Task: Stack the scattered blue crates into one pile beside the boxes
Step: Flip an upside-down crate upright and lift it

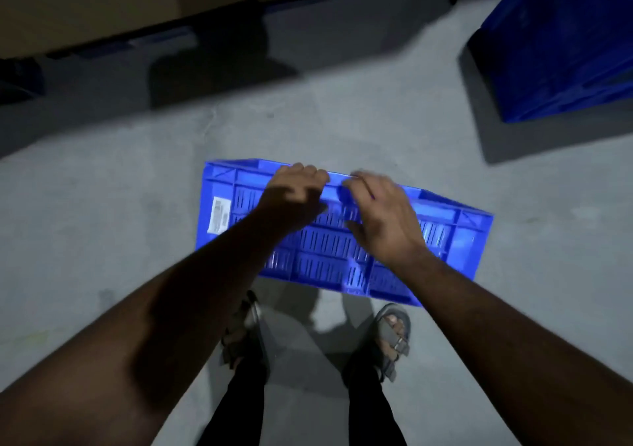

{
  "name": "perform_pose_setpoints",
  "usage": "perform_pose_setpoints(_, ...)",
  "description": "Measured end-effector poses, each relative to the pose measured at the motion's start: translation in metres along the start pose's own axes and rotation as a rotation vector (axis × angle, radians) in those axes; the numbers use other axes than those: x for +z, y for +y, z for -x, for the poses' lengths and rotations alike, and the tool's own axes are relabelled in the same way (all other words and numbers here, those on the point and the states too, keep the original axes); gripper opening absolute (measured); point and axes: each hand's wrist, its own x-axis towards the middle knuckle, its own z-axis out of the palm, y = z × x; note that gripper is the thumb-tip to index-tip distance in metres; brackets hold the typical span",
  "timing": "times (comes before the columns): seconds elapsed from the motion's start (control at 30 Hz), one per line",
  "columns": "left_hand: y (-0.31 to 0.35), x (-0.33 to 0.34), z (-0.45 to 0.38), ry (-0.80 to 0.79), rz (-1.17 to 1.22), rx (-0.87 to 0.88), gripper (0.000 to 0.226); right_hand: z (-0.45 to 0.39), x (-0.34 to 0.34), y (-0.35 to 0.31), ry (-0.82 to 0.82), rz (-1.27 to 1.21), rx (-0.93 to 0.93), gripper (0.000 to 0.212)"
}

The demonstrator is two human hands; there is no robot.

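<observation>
Sandals and dark trouser legs fill the bottom centre, on a grey concrete floor. Just beyond the feet, a blue crate lies at mid-frame, slotted side facing up, long axis running left to lower right. The left hand curls its fingers over the far edge; the right hand rests beside it, its blurred fingers' grip unclear. Another crate stack is cut off upper right. Cardboard boxes line the top edge.

Grey floor under blue crate
</observation>
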Motion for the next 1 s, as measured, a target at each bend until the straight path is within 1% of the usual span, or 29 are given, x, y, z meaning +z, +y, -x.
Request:
perform_pose_setpoints(0.03,0.001,0.001,0.01,0.02,0.013,0.025,0.05,-0.008,-0.003,0.002,-0.063,0.044,0.037,0.072)
perform_pose_setpoints(0.07,0.003,0.0,0.018,-0.013,0.01,0.024,0.047,-0.015,-0.006,0.002,-0.182,0.053,0.07,0.08)
perform_pose_setpoints(0.1,0.006,-0.004,0.024,-0.076,-0.012,0.007,0.044,-0.02,-0.007,0.0,-0.341,0.044,0.084,0.078)
perform_pose_setpoints(0.13,0.009,-0.005,0.029,-0.13,-0.045,-0.008,0.043,-0.022,-0.008,-0.003,-0.498,0.047,0.073,0.07)
perform_pose_setpoints(0.17,0.011,-0.005,0.032,-0.137,-0.087,-0.024,0.041,-0.023,-0.009,-0.005,-0.589,0.067,0.038,0.062)
perform_pose_setpoints(0.2,0.015,-0.006,0.037,-0.139,-0.111,-0.037,0.04,-0.02,-0.009,-0.008,-0.605,0.081,0.009,0.056)
perform_pose_setpoints(0.23,0.02,-0.007,0.043,-0.123,-0.119,-0.034,0.04,-0.015,-0.01,-0.011,-0.572,0.099,-0.003,0.051)
perform_pose_setpoints(0.33,0.03,0.004,0.065,-0.043,-0.164,0.006,0.038,0.012,0.007,-0.017,-0.389,0.111,-0.046,0.044)
perform_pose_setpoints(0.4,0.031,0.021,0.079,0.029,-0.156,0.028,0.035,0.03,0.027,-0.018,-0.332,0.126,-0.108,0.043)
perform_pose_setpoints(0.47,0.03,0.047,0.084,-0.03,-0.182,0.023,0.034,0.04,0.046,-0.013,-0.287,0.129,-0.12,0.031)
perform_pose_setpoints(0.5,0.03,0.061,0.086,-0.067,-0.223,0.036,0.028,0.041,0.059,-0.008,-0.281,0.114,-0.137,0.029)
perform_pose_setpoints(0.53,0.029,0.075,0.088,-0.103,-0.249,0.038,0.02,0.042,0.07,-0.007,-0.312,0.101,-0.16,0.03)
perform_pose_setpoints(0.57,0.027,0.089,0.089,-0.126,-0.258,0.042,0.017,0.043,0.084,-0.009,-0.327,0.106,-0.183,0.027)
perform_pose_setpoints(0.6,0.024,0.106,0.092,-0.116,-0.25,0.048,0.02,0.045,0.099,-0.012,-0.35,0.116,-0.198,0.025)
perform_pose_setpoints(0.63,0.02,0.121,0.096,-0.094,-0.215,0.069,0.024,0.046,0.115,-0.016,-0.422,0.126,-0.198,0.031)
perform_pose_setpoints(0.7,0.015,0.147,0.105,-0.075,-0.092,0.072,0.027,0.051,0.143,-0.017,-0.46,0.116,-0.165,0.058)
perform_pose_setpoints(0.73,0.014,0.157,0.111,-0.08,-0.057,0.057,0.027,0.056,0.152,-0.014,-0.507,0.048,-0.075,0.057)
perform_pose_setpoints(0.77,0.014,0.165,0.117,-0.08,-0.035,0.039,0.026,0.062,0.157,-0.013,-0.526,0.001,0.011,0.047)
perform_pose_setpoints(0.8,0.015,0.168,0.123,-0.079,-0.006,0.014,0.026,0.068,0.161,-0.012,-0.527,-0.02,0.042,0.035)
perform_pose_setpoints(0.83,0.014,0.17,0.128,-0.081,0.022,-0.003,0.026,0.073,0.163,-0.013,-0.536,-0.035,0.062,0.028)
perform_pose_setpoints(0.93,0.008,0.166,0.142,-0.092,0.067,-0.01,0.034,0.079,0.157,-0.016,-0.577,-0.156,0.131,0.028)
perform_pose_setpoints(0.97,0.004,0.161,0.144,-0.096,0.099,-0.048,0.038,0.079,0.154,-0.014,-0.558,-0.183,0.138,0.031)
perform_pose_setpoints(1.0,-0.002,0.153,0.144,-0.073,0.139,-0.125,0.041,0.079,0.151,-0.012,-0.519,-0.195,0.147,0.039)
